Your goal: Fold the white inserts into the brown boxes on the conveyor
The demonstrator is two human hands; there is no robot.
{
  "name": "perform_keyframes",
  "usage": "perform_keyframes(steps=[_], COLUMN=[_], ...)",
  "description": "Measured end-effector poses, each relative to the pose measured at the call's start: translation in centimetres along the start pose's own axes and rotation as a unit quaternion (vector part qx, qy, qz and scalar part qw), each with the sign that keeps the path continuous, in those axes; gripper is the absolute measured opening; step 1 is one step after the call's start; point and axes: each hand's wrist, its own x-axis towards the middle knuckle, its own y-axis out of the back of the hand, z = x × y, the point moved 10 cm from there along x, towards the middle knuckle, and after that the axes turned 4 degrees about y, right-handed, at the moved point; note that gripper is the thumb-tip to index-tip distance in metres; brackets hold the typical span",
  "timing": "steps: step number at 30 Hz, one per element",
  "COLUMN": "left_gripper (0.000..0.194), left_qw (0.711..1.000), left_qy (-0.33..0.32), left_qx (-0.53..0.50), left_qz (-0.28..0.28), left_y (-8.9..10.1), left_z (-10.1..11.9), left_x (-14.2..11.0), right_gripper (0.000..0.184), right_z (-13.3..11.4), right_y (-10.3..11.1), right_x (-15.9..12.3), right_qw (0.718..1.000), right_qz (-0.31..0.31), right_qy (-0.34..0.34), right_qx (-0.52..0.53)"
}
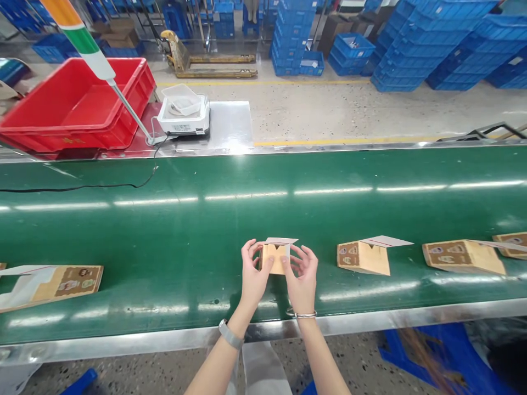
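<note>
Between my two hands is a small tan cardboard box (276, 253) with a V-shaped notch in its near panel and a pale flap raised at the back. My left hand (255, 270) grips its left side, thumb against the near panel. From the other side my right hand (301, 271) holds it, thumb on the same panel and fingers partly spread behind. The box is just above or on the green conveyor belt (185, 230); I cannot tell which. Its contents are hidden.
More brown printed boxes with raised flaps lie on the belt: one at right (362, 258), another farther right (461, 257), one at left (66, 285). Beyond the belt stand a red bin (82, 131), a white scale (183, 127) and a striped pole (84, 46). A metal rail (164, 338) edges the near side.
</note>
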Motion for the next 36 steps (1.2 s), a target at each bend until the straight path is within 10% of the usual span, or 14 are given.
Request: perform_keyframes(steps=[4, 7, 15, 22, 28, 36], left_gripper=[0.043, 0.047, 0.044, 0.064, 0.055, 0.035], left_qw=[0.992, 0.989, 0.983, 0.893, 0.809, 0.947], left_qy=[0.068, 0.058, -0.140, -0.243, -0.264, -0.148], left_qx=[-0.072, -0.089, 0.032, 0.301, 0.482, 0.149], left_qz=[-0.083, -0.106, -0.114, -0.231, -0.207, -0.245], left_y=[-2.4, -3.2, -3.2, -7.0, -9.6, -10.4], left_z=[-0.7, -0.4, 1.6, 2.7, 3.8, 2.8], left_x=[0.9, 1.1, -0.5, -1.0, -0.6, -0.5], right_gripper=[0.056, 0.060, 0.034, 0.040, 0.058, 0.056], right_z=[0.9, -0.1, -3.5, -4.1, -1.4, 0.2], right_y=[-0.9, 0.7, 2.1, 2.5, 3.6, 5.7], right_x=[1.1, 1.2, 0.4, 2.8, 4.3, 5.1], right_qw=[0.996, 1.000, 0.980, 0.936, 0.921, 0.979], right_qz=[-0.072, -0.017, -0.061, -0.180, -0.236, -0.100], right_qy=[-0.043, -0.004, 0.156, 0.199, 0.114, 0.069], right_qx=[0.005, 0.003, -0.110, -0.229, -0.289, -0.162])
